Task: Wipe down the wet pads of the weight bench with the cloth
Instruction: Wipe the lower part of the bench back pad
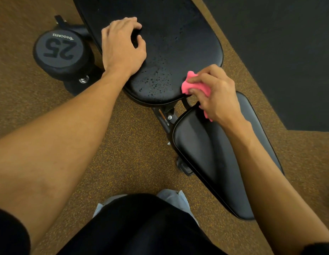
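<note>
The black back pad point(178, 43) of the weight bench runs up the middle of the view, with water droplets scattered over its near end. The smaller black seat pad point(206, 153) lies nearer and to the right, looking smooth and dry. My right hand point(215, 92) grips a bunched pink cloth point(195, 85) at the near right edge of the back pad, over the gap between the pads. My left hand point(121, 46) rests on the left edge of the back pad, fingers curled loosely on the surface, holding nothing.
A black 25 dumbbell point(58, 50) stands on end on the brown speckled floor point(127, 144), just left of the bench. The bench frame and bolts point(167, 118) show between the pads. A dark mat point(289, 52) covers the floor at right. My shoes point(171, 197) are below.
</note>
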